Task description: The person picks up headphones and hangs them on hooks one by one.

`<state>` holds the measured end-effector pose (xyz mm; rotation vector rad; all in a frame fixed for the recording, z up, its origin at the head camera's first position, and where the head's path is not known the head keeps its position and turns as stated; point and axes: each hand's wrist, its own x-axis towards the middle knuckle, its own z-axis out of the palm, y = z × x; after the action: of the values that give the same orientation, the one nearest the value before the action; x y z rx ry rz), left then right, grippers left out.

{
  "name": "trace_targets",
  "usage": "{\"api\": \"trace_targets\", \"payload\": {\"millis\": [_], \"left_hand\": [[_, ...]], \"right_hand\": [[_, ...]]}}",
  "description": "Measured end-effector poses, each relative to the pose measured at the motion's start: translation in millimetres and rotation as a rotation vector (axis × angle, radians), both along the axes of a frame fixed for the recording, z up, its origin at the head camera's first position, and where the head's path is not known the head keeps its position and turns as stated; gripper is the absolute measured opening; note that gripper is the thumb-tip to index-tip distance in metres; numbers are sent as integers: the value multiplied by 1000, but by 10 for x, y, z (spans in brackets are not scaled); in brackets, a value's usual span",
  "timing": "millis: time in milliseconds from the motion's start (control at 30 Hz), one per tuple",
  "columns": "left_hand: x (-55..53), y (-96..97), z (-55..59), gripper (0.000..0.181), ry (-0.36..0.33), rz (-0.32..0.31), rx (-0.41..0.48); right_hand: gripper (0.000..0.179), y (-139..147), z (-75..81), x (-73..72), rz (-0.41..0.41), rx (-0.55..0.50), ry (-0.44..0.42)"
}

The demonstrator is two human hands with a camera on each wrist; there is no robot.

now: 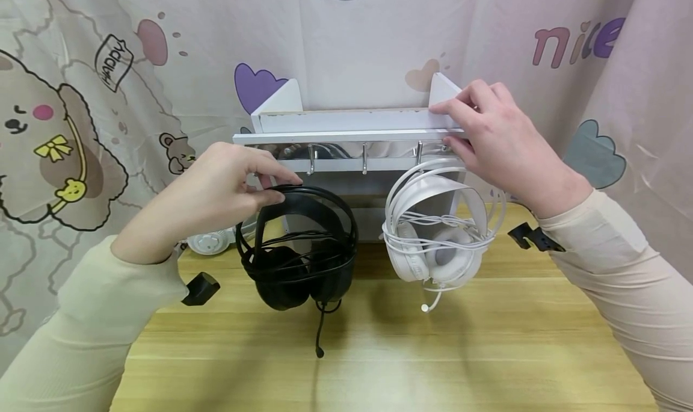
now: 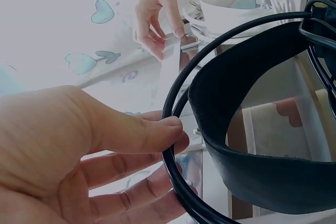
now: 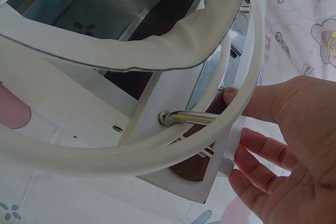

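My left hand [image 1: 230, 174] pinches the top of the headband of a black headset [image 1: 283, 279] between thumb and fingers. A thin cable is wound round this headset, and its microphone points down. In the left wrist view, the thumb [image 2: 152, 132] presses on the thin outer bands. A white rack [image 1: 352, 136] with a row of metal hooks [image 1: 364, 157] stands just behind. On its right side a white headset [image 1: 455, 261], also wrapped in its cable, hangs from a hook [image 3: 194, 117]. My right hand [image 1: 498, 135] grips the rack's right end, thumb below and fingers above.
The rack stands on a wooden table [image 1: 400, 352]. A white rounded object [image 1: 208, 242] lies on the table at the left, partly behind my left arm. A printed curtain [image 1: 379, 45] hangs behind the rack and along both sides.
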<state>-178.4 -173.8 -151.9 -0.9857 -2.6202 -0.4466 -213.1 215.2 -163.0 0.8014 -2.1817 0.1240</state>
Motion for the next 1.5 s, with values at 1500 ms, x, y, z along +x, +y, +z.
{"api": "trace_targets", "payload": {"millis": [1500], "left_hand": [[-339, 441, 161, 35, -6, -37, -17]], "right_hand": [[38, -11, -30, 14, -14, -7, -8]]}}
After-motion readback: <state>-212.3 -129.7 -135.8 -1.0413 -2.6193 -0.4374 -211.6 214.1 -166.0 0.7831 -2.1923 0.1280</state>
